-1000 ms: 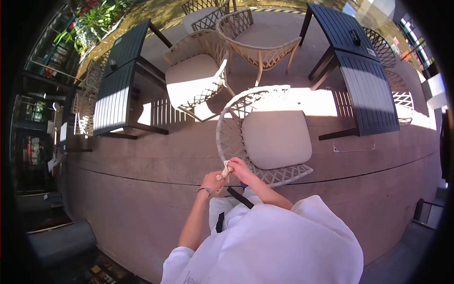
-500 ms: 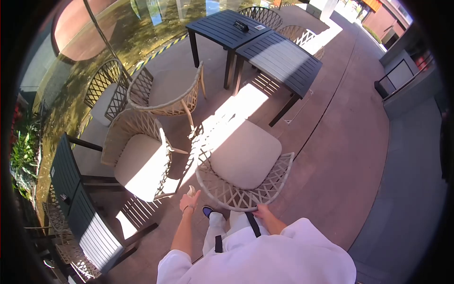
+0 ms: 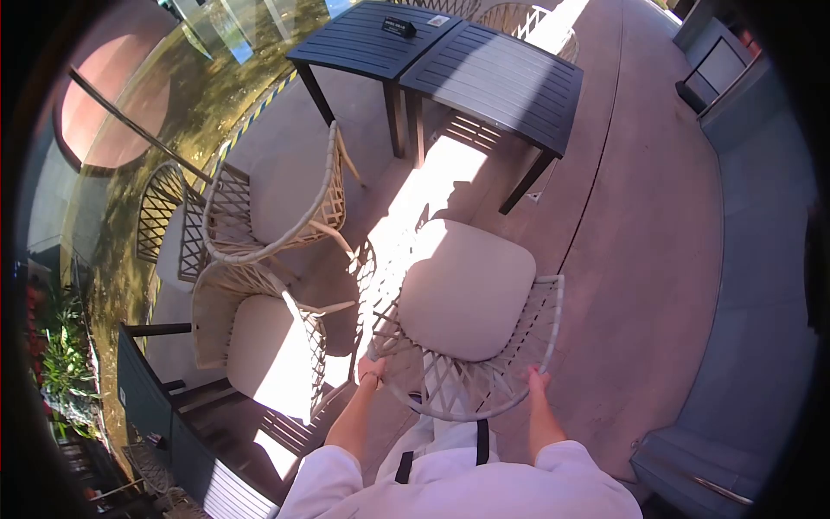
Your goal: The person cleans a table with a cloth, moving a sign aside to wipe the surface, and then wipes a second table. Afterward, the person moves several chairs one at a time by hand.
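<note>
A woven rope armchair [image 3: 462,389] with a pale seat cushion [image 3: 467,290] stands right in front of me, its curved back towards my body. My left hand [image 3: 372,368] is closed on the left side of the chair's back rim. On the right side of the same rim, my right hand [image 3: 538,378] grips the frame, its fingers partly hidden. Just left of my left hand stands another woven armchair [image 3: 268,350], its cushion half in sunlight.
Two dark slatted tables [image 3: 493,78] stand ahead, with a small black sign [image 3: 399,28] on one. More woven chairs [image 3: 290,195] are at the left, beside a pool edge with striped tape. Another dark table [image 3: 156,389] stands lower left. A grey wall [image 3: 761,259] runs along the right.
My left hand has moved from free air onto the chair's rim. My right hand has shifted right along the rim. The view has turned and come closer to the tables.
</note>
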Demonstrator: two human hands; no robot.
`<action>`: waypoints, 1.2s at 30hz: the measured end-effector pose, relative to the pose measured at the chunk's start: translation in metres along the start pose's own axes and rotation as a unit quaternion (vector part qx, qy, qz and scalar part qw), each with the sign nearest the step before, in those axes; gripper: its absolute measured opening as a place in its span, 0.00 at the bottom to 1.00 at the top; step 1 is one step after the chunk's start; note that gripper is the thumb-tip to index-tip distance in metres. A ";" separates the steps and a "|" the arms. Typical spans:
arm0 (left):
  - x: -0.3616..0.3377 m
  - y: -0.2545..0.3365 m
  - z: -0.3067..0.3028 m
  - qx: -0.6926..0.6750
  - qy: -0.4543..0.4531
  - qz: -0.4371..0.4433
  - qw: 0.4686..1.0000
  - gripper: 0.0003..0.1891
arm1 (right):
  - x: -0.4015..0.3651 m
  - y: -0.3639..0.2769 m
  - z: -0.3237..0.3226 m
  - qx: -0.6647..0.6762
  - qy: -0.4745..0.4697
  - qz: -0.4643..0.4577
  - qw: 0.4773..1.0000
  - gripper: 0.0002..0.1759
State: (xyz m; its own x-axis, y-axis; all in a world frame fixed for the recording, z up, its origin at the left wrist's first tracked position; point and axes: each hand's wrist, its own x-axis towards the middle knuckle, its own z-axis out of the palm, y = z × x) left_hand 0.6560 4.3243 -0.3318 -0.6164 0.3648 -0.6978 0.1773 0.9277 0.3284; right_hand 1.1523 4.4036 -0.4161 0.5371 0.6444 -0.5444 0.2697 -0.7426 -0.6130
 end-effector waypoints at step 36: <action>0.098 0.122 -0.109 -0.320 -0.111 -0.109 0.935 0.36 | -0.026 -0.307 0.230 -0.239 0.205 -0.292 0.903 0.27</action>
State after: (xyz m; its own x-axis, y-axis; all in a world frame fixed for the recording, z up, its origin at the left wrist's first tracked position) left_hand 0.5335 4.4647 -0.2903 -0.3976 0.2457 -0.8840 -0.4728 0.7708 0.4269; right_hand 0.8717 4.6563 -0.3454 0.4158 0.9027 0.1108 0.8644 -0.3543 -0.3568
